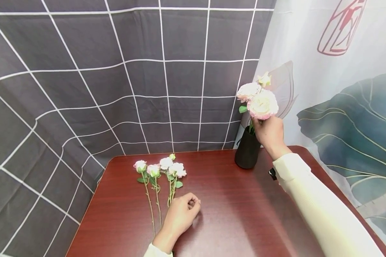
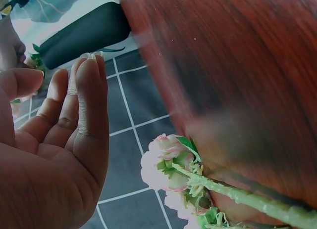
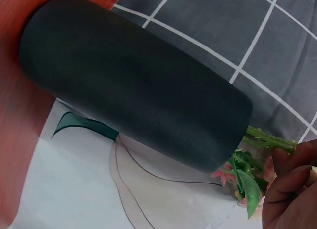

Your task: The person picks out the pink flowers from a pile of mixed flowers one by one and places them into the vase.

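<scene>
A black vase [image 1: 247, 150] stands upright near the back right of the table, with pale pink artificial flowers [image 1: 262, 104] rising from its mouth. My right hand [image 1: 270, 134] pinches a green flower stem [image 3: 267, 138] just above the vase's rim; the stem's lower end is inside the vase, out of sight. Over the table, beside several loose flowers [image 1: 153, 170], hovers my left hand [image 1: 181, 212]. Its fingers are loosely bent and hold nothing, as the left wrist view of the hand [image 2: 64, 130] shows. The loose flowers lie with blooms toward the back edge, their stems partly hidden by the left hand.
The reddish-brown table [image 1: 218, 200] is bordered at the back and left by a dark grey curtain [image 1: 186, 78] with white grid lines. On the right hangs a white curtain [image 1: 296, 35] with a large blue-green leaf print. A small black object shows under the right wrist.
</scene>
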A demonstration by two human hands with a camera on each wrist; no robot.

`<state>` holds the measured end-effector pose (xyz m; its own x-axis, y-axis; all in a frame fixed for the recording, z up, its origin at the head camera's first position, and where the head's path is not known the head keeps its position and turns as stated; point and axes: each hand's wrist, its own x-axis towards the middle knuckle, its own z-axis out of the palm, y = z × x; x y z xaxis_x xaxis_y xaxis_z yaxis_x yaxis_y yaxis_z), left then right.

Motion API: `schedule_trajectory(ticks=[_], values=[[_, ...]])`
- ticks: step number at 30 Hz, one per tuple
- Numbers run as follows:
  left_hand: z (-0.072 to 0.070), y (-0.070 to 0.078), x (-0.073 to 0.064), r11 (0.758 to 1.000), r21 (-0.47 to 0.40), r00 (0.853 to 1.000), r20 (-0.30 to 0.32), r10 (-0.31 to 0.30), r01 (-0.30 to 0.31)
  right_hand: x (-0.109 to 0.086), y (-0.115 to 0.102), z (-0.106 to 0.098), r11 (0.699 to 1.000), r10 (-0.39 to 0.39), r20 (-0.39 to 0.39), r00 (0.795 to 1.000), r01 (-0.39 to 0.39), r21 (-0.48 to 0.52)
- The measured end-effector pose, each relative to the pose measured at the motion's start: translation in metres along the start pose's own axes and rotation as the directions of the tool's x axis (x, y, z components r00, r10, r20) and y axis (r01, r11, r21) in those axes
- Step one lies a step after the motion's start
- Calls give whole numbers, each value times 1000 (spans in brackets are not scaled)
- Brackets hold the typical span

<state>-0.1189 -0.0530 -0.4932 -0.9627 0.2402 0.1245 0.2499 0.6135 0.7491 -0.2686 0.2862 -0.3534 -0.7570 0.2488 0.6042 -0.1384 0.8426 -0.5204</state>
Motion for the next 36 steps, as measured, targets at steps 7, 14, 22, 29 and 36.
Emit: schedule_trajectory(ticks=[7,14,22,29,36], values=[[1,0,0,1000,10,1000,0,-1,1,3,-5,-4,999,-11,-47,999,13,38],[2,0,0,1000,-3,1000,7,-1,1,5,-6,-2,997,-73,-52,996,74,12],[2,-2,-1,1000,-8,1000,6,-1,1,-6,10,8,999,-41,-3,999,41,15],[3,-1,-1,1000,-1,1000,10,2,-2,-9,18,13,988,-116,32,993,118,-104],[6,-3,-1,1000,5,1000,5,6,-6,-8,14,12,981,8,155,988,22,-191]])
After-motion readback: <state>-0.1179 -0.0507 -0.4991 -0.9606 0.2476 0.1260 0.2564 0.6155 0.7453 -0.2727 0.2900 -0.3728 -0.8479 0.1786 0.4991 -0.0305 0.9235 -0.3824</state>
